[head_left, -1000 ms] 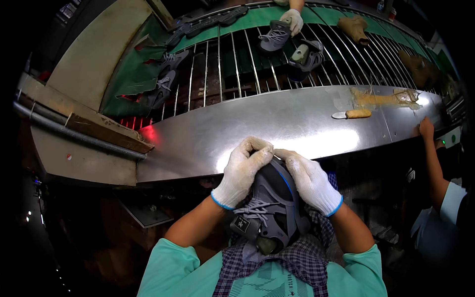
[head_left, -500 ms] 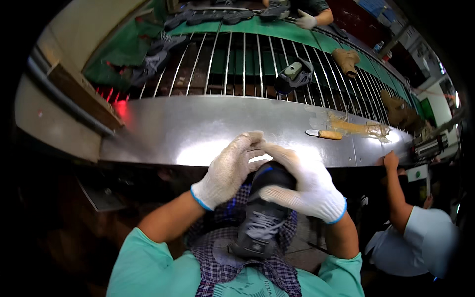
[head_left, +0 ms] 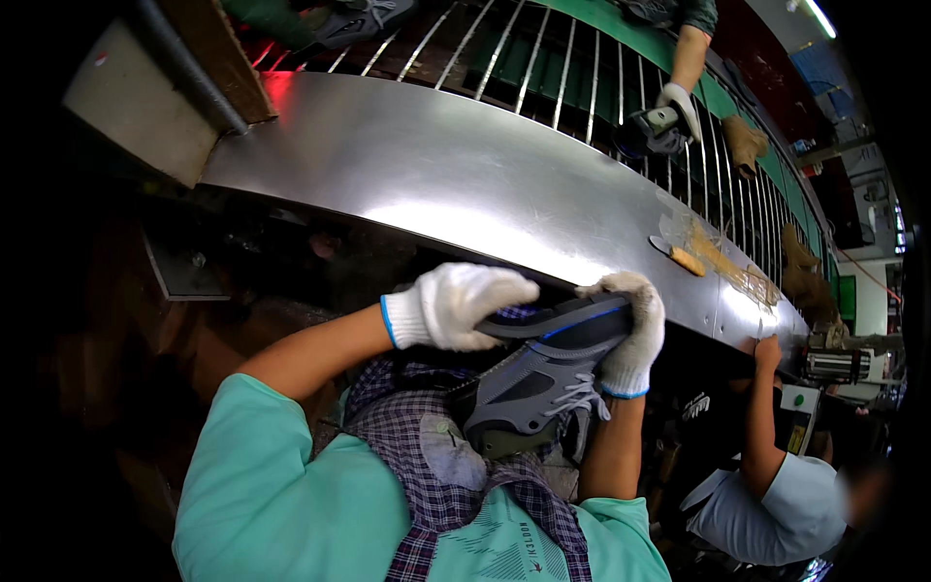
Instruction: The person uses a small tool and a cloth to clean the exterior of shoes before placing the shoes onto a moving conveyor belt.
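Observation:
A dark grey sports shoe point(head_left: 529, 388) with light laces is tipped on its side in front of my chest. Olive material shows at its opening. Along its upper side runs a dark grey sole point(head_left: 558, 322) with a blue line at its edge; its heel end stands away from the upper. My right hand point(head_left: 635, 325), in a white knit glove, wraps round the toe end. In a matching glove, my left hand point(head_left: 461, 306) has the sole's heel end between thumb and fingers; the exact contact is blurred.
A metal ledge point(head_left: 407, 165) fronts a rod rack point(head_left: 567, 78). On it lies a knife point(head_left: 684, 257) beside brown tape point(head_left: 732, 267). Across the rack a co-worker's gloved hand point(head_left: 682, 107) grips another shoe point(head_left: 655, 134). Tan boots point(head_left: 745, 145) stand farther right. Another person point(head_left: 766, 495) works at the right.
The shoe has turned from pointing away to lying sideways, toe right. My left hand has moved to the sole's heel end. The co-worker's hand has taken hold of the shoe on the rack.

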The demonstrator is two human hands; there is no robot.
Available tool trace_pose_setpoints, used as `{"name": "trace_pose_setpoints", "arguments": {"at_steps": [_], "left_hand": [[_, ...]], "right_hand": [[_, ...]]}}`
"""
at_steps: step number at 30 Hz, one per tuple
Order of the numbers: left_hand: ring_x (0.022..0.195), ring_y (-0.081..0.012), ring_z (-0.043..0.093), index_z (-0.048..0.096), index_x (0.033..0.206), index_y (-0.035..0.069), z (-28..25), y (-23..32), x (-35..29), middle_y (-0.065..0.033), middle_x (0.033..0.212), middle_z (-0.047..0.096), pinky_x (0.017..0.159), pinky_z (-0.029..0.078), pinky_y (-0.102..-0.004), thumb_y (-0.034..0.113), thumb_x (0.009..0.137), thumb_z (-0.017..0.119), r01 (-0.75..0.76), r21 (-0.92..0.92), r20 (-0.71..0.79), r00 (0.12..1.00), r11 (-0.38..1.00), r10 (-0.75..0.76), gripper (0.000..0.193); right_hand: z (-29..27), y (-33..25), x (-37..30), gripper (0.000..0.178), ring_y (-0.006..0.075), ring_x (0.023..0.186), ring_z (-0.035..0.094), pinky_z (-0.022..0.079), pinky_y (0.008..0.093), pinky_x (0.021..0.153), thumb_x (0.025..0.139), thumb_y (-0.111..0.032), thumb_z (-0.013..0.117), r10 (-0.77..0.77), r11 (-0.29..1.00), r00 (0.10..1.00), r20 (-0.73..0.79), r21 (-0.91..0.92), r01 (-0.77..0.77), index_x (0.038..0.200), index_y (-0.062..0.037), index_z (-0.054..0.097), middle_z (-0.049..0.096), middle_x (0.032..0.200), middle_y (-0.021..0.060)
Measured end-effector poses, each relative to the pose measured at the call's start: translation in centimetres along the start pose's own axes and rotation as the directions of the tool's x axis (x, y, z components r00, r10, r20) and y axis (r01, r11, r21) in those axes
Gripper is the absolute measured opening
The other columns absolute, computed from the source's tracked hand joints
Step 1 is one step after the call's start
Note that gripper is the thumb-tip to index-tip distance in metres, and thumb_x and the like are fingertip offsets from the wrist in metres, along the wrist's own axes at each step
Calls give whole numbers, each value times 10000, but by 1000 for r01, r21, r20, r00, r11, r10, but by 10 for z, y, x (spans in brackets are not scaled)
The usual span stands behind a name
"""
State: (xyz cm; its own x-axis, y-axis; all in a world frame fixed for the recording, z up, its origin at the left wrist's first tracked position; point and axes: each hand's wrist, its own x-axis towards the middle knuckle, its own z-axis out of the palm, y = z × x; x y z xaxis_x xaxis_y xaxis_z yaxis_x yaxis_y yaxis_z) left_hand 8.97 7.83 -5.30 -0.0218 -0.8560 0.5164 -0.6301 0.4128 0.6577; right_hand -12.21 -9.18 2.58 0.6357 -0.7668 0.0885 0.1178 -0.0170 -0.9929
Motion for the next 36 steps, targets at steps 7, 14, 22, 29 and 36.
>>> {"name": "trace_pose_setpoints", "arguments": {"at_steps": [7,14,22,29,36], "left_hand": [[1052,-367,793,474,1610,38,-38,85,10,-235,1323,741,935,656,-414,132,876,748,401,-221,248,905,889,-346,788],[932,-360,801,403,1631,-19,-35,104,-5,-274,1213,747,758,670,-402,140,915,788,374,-160,256,909,913,-328,828],[969,-368,800,361,1637,-25,-26,111,-14,-321,1323,696,776,676,-399,138,952,789,215,-123,125,972,969,-200,824],[1131,-444,761,558,1513,-18,-30,112,-4,-353,1391,661,897,664,-423,100,910,759,279,-105,245,937,954,-247,646],[1452,-387,570,532,1525,-63,-59,75,-45,-314,1599,498,1215,464,-452,170,877,787,272,-341,188,958,900,-218,735]], "right_hand": [[1,-13,-6,510,344,849,742,620,454,849,1093,-417,537,-55,998,998,16,12,55,941,54,659,691,885,217],[4,-14,-19,536,345,844,732,618,469,850,1110,-429,514,-57,998,998,-2,3,57,948,65,644,700,909,233],[2,-18,-27,521,332,883,723,619,464,875,1154,-391,443,-23,997,1000,-19,67,25,996,64,643,702,941,230],[-4,-4,-30,524,324,908,713,613,488,905,1171,-389,429,52,991,994,-101,132,-38,1055,65,664,701,973,222],[-20,-5,-31,536,311,877,694,596,527,940,1166,-465,464,59,893,926,-373,434,118,946,-19,665,670,860,154]]}}
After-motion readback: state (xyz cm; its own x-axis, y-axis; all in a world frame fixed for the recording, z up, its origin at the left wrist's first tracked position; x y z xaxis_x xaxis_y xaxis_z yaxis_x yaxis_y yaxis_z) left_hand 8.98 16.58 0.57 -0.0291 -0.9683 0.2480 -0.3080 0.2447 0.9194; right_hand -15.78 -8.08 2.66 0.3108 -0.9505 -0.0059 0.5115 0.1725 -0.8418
